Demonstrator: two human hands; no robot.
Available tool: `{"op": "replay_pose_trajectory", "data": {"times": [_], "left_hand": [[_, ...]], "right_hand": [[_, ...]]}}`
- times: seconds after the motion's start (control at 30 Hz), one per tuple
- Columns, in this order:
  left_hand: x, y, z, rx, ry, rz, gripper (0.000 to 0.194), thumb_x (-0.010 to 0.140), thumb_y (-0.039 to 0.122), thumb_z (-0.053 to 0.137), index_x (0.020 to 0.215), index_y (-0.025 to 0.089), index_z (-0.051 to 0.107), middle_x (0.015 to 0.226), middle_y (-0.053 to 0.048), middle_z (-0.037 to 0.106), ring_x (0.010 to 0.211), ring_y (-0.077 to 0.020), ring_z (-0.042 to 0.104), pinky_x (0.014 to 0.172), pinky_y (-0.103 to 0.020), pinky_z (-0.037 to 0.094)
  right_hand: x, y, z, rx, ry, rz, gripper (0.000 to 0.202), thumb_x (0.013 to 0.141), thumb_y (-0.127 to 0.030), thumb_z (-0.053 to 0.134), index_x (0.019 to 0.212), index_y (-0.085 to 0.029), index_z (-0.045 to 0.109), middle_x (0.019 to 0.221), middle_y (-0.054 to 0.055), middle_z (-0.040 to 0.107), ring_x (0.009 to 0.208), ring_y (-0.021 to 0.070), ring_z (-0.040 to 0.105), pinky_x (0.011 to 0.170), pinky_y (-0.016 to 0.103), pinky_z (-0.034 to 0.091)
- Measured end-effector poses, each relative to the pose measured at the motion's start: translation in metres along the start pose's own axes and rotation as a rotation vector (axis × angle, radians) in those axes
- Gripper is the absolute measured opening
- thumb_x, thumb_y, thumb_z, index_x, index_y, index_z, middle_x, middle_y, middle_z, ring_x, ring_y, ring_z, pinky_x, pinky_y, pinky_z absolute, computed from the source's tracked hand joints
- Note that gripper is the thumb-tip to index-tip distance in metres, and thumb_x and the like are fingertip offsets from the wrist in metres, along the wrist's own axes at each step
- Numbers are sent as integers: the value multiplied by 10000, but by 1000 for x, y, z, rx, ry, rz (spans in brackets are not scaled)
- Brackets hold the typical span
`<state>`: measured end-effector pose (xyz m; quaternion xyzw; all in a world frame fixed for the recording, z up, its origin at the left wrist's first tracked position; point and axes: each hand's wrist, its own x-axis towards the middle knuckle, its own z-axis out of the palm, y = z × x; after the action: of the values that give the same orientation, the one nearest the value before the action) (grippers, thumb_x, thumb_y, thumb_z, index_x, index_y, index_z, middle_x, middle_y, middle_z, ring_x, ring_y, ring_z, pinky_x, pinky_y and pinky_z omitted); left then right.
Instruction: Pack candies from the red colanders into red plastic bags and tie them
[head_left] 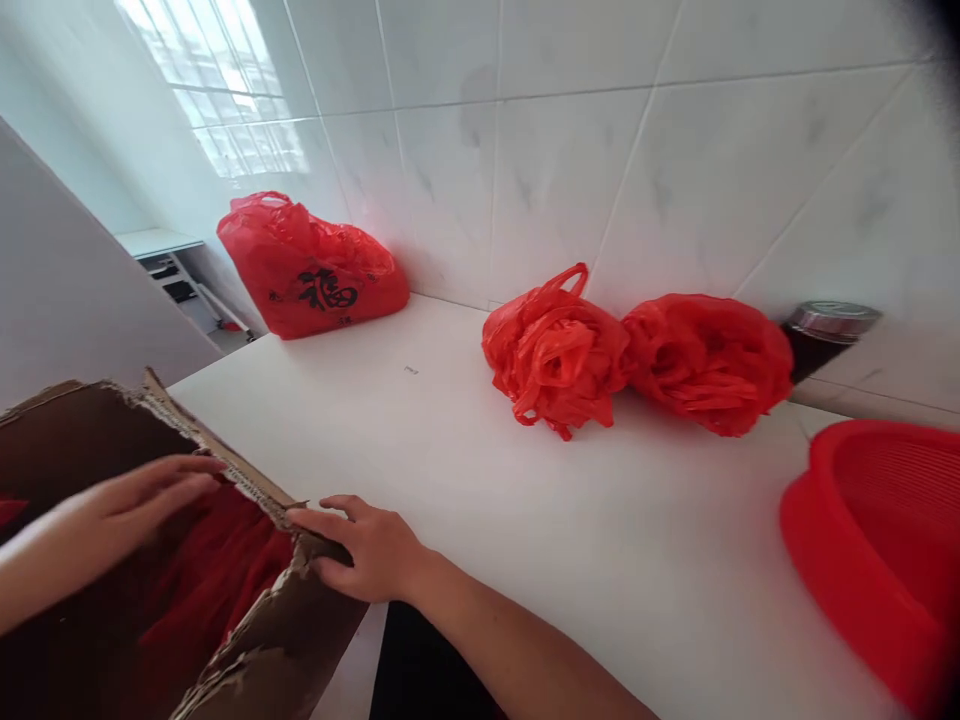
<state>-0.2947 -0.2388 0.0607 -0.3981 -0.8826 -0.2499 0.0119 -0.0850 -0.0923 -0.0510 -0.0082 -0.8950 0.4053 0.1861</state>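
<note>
A cardboard box (330,610) with torn edges fills the lower left, and red plastic material (225,570) lies inside it. My left hand (154,495) reaches over the box opening, fingers stretched toward the inner side of its far wall, above the red material; nothing shows in its grasp. With thumb and fingers round the box's right corner, my right hand (367,550) grips the cardboard rim. Beyond the box, a red bag with black characters (322,285) stands against the wall.
Two bundles of crumpled red bags, one left (559,360) and one right (709,360), sit by the tiled wall on the white table (450,460). Behind them leans a dark jar (825,335). A red basket (832,540) stands at the right edge.
</note>
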Motion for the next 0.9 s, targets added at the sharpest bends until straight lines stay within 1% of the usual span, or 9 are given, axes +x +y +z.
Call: {"op": "replay_pose_trajectory", "data": {"times": [0.07,0.13,0.27,0.37,0.47,0.57,0.7,0.8,0.9], "left_hand": [[6,22,-10,-137,-99,87,517,782,720,466,1040,318,664,988,160,718,989,-188,640,933,-443,464],[12,59,-10,-173,-151,164,524,759,701,516,1108,332,645,1099,137,696,1043,-195,621,952,-420,457],[19,165,23,-79,-225,406,547,788,650,481,1193,303,605,1199,37,656,1035,-216,617,888,-361,502],[11,242,69,48,-31,780,455,868,482,444,1261,288,567,1341,-53,555,1184,-267,532,1011,-443,402],[-16,297,127,117,135,969,339,876,289,474,1177,274,629,1394,-91,518,1339,-333,380,1111,-594,183],[-56,328,191,10,79,1163,340,852,169,493,1123,310,643,1347,-65,562,1301,-318,434,1108,-612,202],[-88,350,264,-213,-53,1112,351,856,162,485,1161,289,604,1354,-79,542,1290,-296,449,1035,-542,386],[-72,358,291,-311,-81,936,350,859,193,487,1184,262,595,1350,-92,536,1265,-279,477,998,-482,441],[-30,349,296,-315,-59,728,356,878,273,462,1202,213,594,1179,-134,614,1143,-298,563,933,-483,477]], "right_hand": [[-5,-1,-9,68,-13,107,727,849,-358,591,1478,-410,232,1419,22,464,979,159,639,911,334,499],[-17,-1,-27,77,-65,143,666,837,-377,603,1449,-347,340,1337,40,554,897,159,656,877,325,508],[-71,6,-85,-55,-109,136,275,867,-327,558,1114,-282,669,1088,12,703,949,181,651,861,317,495],[-125,16,-141,-104,238,293,256,904,-233,486,1053,-286,687,847,-22,719,798,144,661,770,282,499],[-173,27,-191,-141,714,449,338,937,-206,397,1171,-271,632,704,-28,657,683,134,641,697,269,494],[-206,38,-225,-194,1103,478,386,947,-248,366,1289,-233,544,859,25,676,808,161,649,752,310,512],[-224,61,-244,-245,1245,467,438,911,-282,439,1343,-225,482,1090,86,640,908,183,629,750,330,536],[-222,74,-249,-280,1257,468,451,890,-248,456,1340,-208,473,1176,111,601,1011,201,605,779,344,537],[-216,56,-247,-277,1219,476,426,886,-211,448,1311,-204,478,1156,109,606,951,189,626,770,343,546]]}}
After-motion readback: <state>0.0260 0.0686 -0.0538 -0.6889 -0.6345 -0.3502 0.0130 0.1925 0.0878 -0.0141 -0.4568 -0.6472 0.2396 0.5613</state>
